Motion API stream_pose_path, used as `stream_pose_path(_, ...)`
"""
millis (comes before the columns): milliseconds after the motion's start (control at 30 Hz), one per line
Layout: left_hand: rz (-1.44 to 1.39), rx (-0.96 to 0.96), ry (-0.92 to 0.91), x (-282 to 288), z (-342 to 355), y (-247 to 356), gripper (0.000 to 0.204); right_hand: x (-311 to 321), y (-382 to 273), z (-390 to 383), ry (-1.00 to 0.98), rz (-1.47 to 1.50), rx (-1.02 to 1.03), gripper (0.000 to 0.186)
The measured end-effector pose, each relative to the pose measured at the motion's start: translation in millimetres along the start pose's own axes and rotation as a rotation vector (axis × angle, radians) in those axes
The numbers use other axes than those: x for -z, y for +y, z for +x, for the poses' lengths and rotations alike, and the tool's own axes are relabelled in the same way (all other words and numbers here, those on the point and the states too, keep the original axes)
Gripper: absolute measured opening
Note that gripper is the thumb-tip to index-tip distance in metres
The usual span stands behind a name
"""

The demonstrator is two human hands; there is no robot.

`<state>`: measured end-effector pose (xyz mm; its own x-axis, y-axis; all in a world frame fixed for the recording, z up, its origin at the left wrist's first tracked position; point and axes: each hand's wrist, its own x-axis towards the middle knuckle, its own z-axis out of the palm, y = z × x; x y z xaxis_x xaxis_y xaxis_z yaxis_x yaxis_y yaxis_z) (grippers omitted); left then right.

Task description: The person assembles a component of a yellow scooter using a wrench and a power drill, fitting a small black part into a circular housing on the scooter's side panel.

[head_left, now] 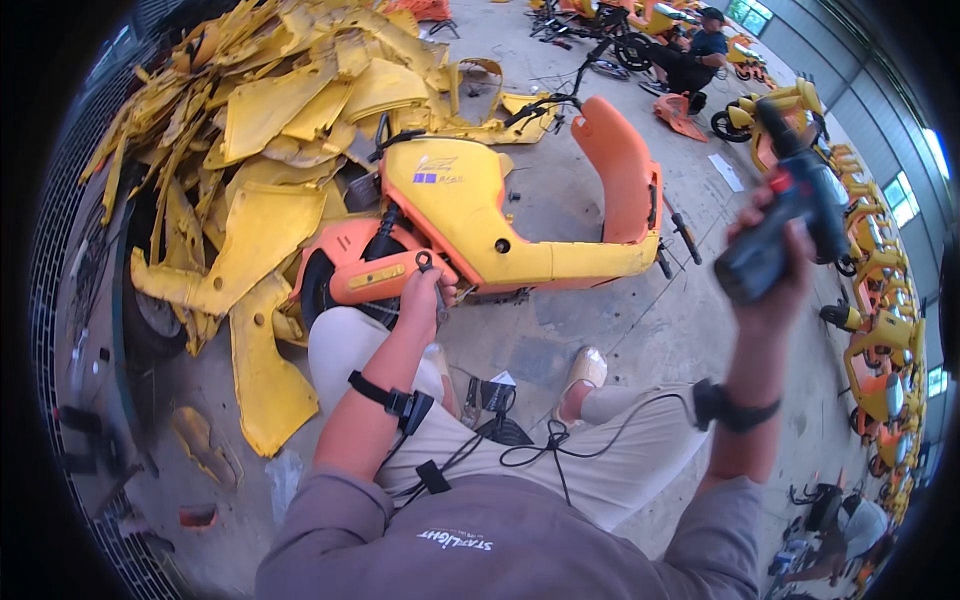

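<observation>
A yellow and orange electric scooter (pixel 455 215) lies in front of me on the concrete floor, its handlebar toward the far side. My left hand (pixel 423 298) is closed round a wrench, next to the scooter's orange rear arm (pixel 372 280); the wrench's ring end (pixel 424 260) sticks out above the fingers. Raised at the right, away from the scooter, my right hand (pixel 790 275) grips a dark cordless drill (pixel 815 190) with a red part. Motion blurs the drill, and its front end points up and away from me.
Yellow body panels (pixel 275 110) are heaped at the left, with a large panel (pixel 265 370) near my left leg. Scooters (pixel 880 375) line the right wall. A person (pixel 695 55) sits far back; another person (pixel 855 530) is low at the right. Cords (pixel 555 445) hang across my lap.
</observation>
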<state>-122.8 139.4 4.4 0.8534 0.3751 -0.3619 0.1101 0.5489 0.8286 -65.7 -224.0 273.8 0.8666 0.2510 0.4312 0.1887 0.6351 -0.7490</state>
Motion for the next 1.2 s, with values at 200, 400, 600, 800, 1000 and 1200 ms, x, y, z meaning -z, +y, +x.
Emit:
stream_pose_path(200,-0.008,0.051,0.005,-5.6,16.7,-16.0,0.016,-35.6,-145.8,13.0,-0.201,-0.363,-0.176,0.06)
stream_pose_path(400,0.186,0.032,-0.02,-26.6,-4.7,-42.5,0.021,-41.7,-51.4,-27.3,0.14,-0.048,-0.061,0.06)
stream_pose_path(600,0.362,0.02,-0.026,-23.3,-30.3,-96.3,0.02,14.4,137.2,-28.1,0.497,0.366,-0.398,0.042)
stream_pose_path(800,0.17,0.142,0.104,-32.4,-55.4,-94.5,0.018,81.6,285.5,-8.1,0.543,0.715,-0.663,0.017)
stream_pose_path(1000,0.075,0.109,0.228,-15.1,-74.2,-57.5,0.014,67.2,337.6,27.1,0.774,0.645,-0.595,0.03)
stream_pose_path(1200,0.119,0.057,0.345,-27.8,-69.9,-27.9,0.01,74.4,370.1,10.3,0.944,0.611,-0.714,0.027)
